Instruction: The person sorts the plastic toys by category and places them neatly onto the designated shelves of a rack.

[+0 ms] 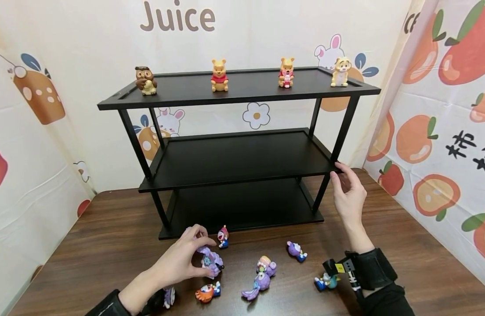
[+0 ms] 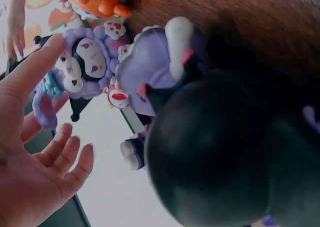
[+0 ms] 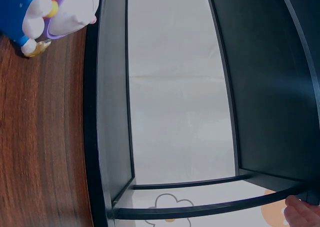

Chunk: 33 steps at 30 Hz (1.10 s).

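My left hand (image 1: 185, 254) pinches a purple figurine (image 1: 213, 262) low over the table, thumb on one side and fingers on the other. In the left wrist view this figurine has a dark-hooded white face in a fluffy purple costume. At the right end of the three-tier black shelf (image 1: 234, 156), my right hand (image 1: 350, 193) grips the corner of the middle tier between thumb and fingers. Only its fingertips (image 3: 301, 213) show in the right wrist view. Close to the left hand lie an orange figurine (image 1: 204, 293) and a small red-hatted figurine (image 1: 223, 237).
An owl figurine (image 1: 146, 81), two yellow bears in red and a pale yellow figurine (image 1: 340, 72) stand along the top tier. On the wooden table (image 1: 108, 245) lie a purple long-tailed figurine (image 1: 261, 281), a purple-and-blue figurine (image 1: 296, 251) and a teal-and-blue one (image 1: 326, 281).
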Tool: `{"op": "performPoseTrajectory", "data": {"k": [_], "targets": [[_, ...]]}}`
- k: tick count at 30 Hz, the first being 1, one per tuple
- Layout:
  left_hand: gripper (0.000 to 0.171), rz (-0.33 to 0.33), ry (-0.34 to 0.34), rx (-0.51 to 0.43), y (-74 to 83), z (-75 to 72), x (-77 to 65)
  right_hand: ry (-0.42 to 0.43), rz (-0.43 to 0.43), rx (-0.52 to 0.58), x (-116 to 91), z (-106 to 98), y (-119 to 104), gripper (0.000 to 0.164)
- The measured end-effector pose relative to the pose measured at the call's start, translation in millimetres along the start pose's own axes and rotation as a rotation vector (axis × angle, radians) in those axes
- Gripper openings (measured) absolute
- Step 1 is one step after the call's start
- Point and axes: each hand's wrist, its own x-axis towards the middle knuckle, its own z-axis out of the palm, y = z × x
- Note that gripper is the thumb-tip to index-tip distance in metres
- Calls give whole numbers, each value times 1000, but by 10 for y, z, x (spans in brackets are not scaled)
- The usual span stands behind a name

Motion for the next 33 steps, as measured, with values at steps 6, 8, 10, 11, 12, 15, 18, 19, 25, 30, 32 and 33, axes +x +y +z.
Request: {"op": "performPoseTrajectory", "data": {"k": [6,8,10,11,12,15,18,19,25,30,32,33], "targets": [[83,-1,-57,-256,-145,-27,1,-3,17,-124,1,17,-150,28],[80,-2,-81,-337,-187,-29,12,1,2,-54,4,18,-110,28],[72,-8,-109,-399,-214,-25,23,2,-1,-47,2,17,-97,28],[67,-10,-123,-419,-220,-21,28,-1,-1,-50,0,16,-97,29],[63,-11,-136,-436,-223,-16,31,-3,3,-56,-1,16,-92,29],[56,-16,-166,-454,-217,12,37,-10,24,-139,-3,15,-125,29],[54,-26,-187,-432,-193,41,42,-11,30,-147,-5,14,-136,28],[53,-32,-193,-428,-186,51,42,-12,29,-145,-5,16,-154,28],[46,-80,-174,-404,-133,81,39,-17,25,-123,-11,34,-331,28],[44,-94,-119,-345,-109,102,25,-14,35,-128,-15,24,-196,28],[44,-100,-94,-310,-98,107,21,-10,30,-83,-12,3,-4,28],[44,-105,-81,-290,-91,106,18,-9,31,-60,-12,-9,85,28]]}}
